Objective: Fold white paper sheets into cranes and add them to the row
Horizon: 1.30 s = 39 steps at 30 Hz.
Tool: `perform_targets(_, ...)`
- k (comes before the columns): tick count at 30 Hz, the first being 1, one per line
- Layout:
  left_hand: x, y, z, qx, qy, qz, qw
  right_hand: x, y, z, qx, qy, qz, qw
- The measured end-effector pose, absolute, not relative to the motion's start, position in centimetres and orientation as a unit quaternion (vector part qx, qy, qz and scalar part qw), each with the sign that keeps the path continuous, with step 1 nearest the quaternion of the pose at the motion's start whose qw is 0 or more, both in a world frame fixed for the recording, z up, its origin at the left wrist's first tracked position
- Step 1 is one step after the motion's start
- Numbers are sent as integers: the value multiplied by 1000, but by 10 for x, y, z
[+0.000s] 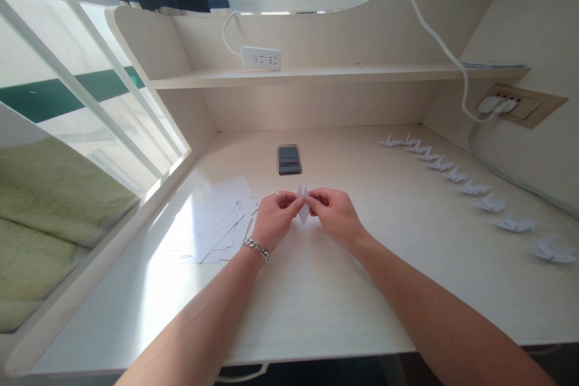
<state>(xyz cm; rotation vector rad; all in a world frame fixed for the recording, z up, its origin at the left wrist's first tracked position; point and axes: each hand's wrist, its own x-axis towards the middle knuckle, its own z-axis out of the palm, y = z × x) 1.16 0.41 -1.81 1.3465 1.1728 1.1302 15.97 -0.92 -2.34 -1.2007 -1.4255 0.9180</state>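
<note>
Between my two hands, above the middle of the desk, is a small piece of folded white paper, narrow and diamond-shaped with pointed ends. My left hand, with a ring and a chain bracelet, pinches its left side between thumb and fingers. On the right side, my right hand grips it the same way. Fingertips cover part of the folds. A row of several folded paper cranes runs along the desk's right side.
Loose white paper sheets lie left of my hands. Beyond them sits a dark, phone-like object, its surface blurred. A power strip rests on the shelf. A white cable hangs toward the wall socket.
</note>
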Motion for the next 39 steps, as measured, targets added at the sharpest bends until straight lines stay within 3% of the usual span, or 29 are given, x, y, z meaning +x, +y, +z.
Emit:
perform_targets(7,13,5,-22,611,511,436,419,159,-6,-25,-474,-542,466,514)
perform_targets(17,15,3,-24,638,486,425,419,162,-8,-16,-475,-478,515,530)
perform_targets(29,15,4,-26,649,465,408,442,163,-7,-16,-479,-445,515,554)
perform_targets(35,12,-4,-13,679,507,382,368,166,-10,-13,-461,-501,542,492)
perform_targets(39,14,-5,-10,671,505,393,375,166,-7,-17,-466,-502,516,514)
